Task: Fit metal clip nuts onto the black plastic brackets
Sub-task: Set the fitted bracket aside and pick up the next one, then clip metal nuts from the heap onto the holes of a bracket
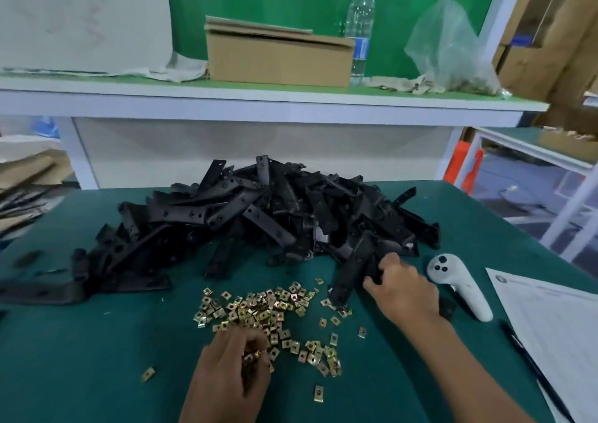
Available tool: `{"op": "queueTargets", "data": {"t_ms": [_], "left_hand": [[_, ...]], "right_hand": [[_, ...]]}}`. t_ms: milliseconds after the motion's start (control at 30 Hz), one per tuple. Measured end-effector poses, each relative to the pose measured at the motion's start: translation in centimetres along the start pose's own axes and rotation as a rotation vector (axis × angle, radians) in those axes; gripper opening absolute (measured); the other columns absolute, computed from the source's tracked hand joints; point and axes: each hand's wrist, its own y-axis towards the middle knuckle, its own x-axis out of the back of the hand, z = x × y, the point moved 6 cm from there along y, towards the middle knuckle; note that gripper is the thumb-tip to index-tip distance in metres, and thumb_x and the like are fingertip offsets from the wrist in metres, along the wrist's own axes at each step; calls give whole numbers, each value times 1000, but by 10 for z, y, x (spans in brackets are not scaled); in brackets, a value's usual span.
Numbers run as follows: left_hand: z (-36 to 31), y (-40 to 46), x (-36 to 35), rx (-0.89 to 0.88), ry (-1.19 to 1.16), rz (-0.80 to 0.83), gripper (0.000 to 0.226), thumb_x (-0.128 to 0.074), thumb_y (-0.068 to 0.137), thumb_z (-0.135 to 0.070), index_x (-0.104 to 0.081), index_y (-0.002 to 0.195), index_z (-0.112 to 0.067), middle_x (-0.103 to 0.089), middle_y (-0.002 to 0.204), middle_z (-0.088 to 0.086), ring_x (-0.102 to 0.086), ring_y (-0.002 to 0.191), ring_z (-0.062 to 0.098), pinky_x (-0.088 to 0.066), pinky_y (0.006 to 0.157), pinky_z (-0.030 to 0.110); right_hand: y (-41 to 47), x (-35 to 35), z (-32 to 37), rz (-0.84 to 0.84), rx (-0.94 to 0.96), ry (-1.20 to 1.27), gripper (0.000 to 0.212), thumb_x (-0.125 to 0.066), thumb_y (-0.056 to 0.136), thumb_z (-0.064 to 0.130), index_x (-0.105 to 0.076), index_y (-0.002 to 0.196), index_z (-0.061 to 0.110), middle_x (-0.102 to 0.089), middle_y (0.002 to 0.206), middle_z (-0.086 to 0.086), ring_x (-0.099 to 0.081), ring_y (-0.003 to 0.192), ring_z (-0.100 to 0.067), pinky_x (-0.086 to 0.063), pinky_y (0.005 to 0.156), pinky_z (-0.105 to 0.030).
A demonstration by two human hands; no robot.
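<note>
Left hand: the left hand sits at the near edge of the clip nuts, fingers curled in, pinching a few gold nuts at the fingertips.
Right hand: the right hand reaches to the near right edge of the bracket pile, and its fingers curl around one black bracket there.
Clip nuts: the small gold clip nuts lie spread on the green table, just in front of the bracket pile. A few lie alone, a bit away from the rest.
Bracket pile: the big pile of black plastic brackets sits in the middle of the table, behind the nuts. The held bracket slants down from the pile, and its low end touches some nuts.
Controller: a white controller lies to the right of the pile, just beside the right hand.
Paper: a sheet of paper lies farther right of the pile, with a black pen along its near edge.
Shelf: a white shelf stands behind the pile.
On the shelf: a cardboard box, a water bottle touching the box's right side, and a clear plastic bag farther right.
</note>
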Motion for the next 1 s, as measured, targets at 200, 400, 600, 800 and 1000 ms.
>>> {"op": "queueTargets", "data": {"t_ms": [200, 400, 600, 800, 1000], "left_hand": [[10, -1, -7, 115, -76, 29, 40, -80, 78, -6, -59, 89, -38, -62, 91, -21, -60, 86, 4, -49, 75, 31], [11, -2, 1, 133, -116, -103, 32, -78, 82, -13, -60, 90, -39, -64, 91, -23, -57, 96, -5, -52, 75, 39], [7, -4, -9, 286, -797, -11, 58, -66, 81, -71, -55, 128, -39, -69, 119, -21, -64, 110, -3, -53, 79, 11], [35, -1, 2, 621, -1285, -250, 10, -74, 84, -23, -81, 91, -27, -78, 103, 1, -73, 87, 17, -58, 72, 28], [34, 2, 0, 713, -1571, -189, 36, -33, 107, -16, -64, 123, -5, -62, 123, 29, -61, 83, 38, -53, 64, 43]], "right_hand": [[2, 5, 43, -194, 402, -194, 55, -67, 94, 28, -47, 145, 34, -50, 119, -1, -52, 111, -26, -47, 91, -37], [-22, 73, 40, -563, 369, 586, 11, -65, 96, 32, -72, 96, 24, -61, 89, 11, -59, 82, -13, -46, 73, -29], [-110, 25, 87, 60, 231, 1288, 54, -63, 78, 75, -62, 83, 21, -51, 73, -11, -47, 61, -13, -43, 57, -18], [-134, -9, 109, 417, 413, 1212, 38, -62, 80, 74, -71, 99, 42, -65, 79, 7, -56, 73, -7, -40, 67, -15], [-132, -14, 110, 477, 484, 1097, 28, -63, 86, 64, -68, 102, 41, -58, 76, 17, -49, 69, 2, -38, 64, -18]]}}
